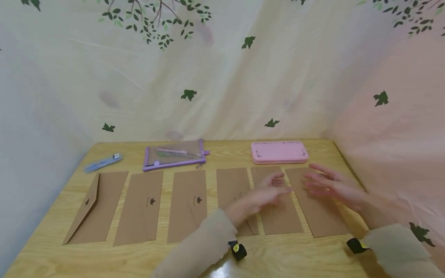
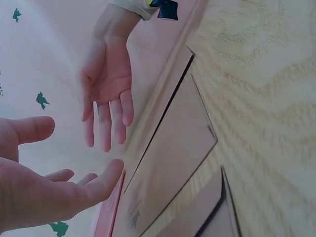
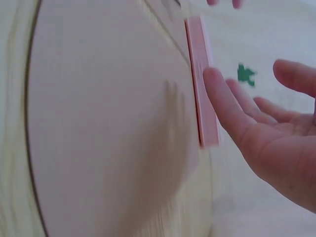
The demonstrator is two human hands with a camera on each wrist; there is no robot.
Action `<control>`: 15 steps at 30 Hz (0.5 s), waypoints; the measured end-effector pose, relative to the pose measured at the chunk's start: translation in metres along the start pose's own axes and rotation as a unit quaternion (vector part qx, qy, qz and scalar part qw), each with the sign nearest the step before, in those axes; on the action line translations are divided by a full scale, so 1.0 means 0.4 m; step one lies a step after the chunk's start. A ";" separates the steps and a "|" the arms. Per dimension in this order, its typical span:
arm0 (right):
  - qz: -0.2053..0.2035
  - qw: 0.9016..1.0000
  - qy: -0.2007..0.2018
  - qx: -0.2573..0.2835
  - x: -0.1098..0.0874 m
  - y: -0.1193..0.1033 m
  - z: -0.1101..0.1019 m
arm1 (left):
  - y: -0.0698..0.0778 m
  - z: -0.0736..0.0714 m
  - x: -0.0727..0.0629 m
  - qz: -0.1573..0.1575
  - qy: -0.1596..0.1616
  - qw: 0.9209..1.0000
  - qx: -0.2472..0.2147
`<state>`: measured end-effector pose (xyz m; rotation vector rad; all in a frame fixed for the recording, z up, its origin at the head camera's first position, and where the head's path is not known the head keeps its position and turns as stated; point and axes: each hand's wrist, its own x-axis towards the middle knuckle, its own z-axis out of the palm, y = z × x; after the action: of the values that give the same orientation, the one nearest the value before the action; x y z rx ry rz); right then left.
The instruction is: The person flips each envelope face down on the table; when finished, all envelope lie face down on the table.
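- Gripping nothing, my left hand (image 1: 267,192) and right hand (image 1: 328,184) are hovering apart with fingers loosely extended.
- Below them, the fifth envelope (image 1: 283,220) from the left and the rightmost envelope (image 1: 323,220) are lying flat on the table (image 1: 104,262), ending a row of six; a pink case (image 1: 279,152) is lying just beyond.
- I am probably arranging the row, not lifting anything.
- Touching either envelope would be calling for lowered, gentle fingertips.
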<state>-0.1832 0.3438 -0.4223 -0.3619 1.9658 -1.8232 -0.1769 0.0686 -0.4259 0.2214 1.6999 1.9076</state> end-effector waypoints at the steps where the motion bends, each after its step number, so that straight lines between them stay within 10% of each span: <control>1: -0.002 1.000 0.006 -0.005 0.004 -0.001 0.010 | 0.002 -0.008 -0.005 0.003 -0.002 1.000 0.005; 15: 0.023 0.999 0.029 0.018 0.062 0.013 0.112 | -0.014 -0.114 -0.063 0.013 0.018 0.999 0.041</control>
<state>-0.1831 0.2935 -0.4327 -0.2531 1.9601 -1.8584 -0.1765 0.0168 -0.4331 0.2437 1.8097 1.8732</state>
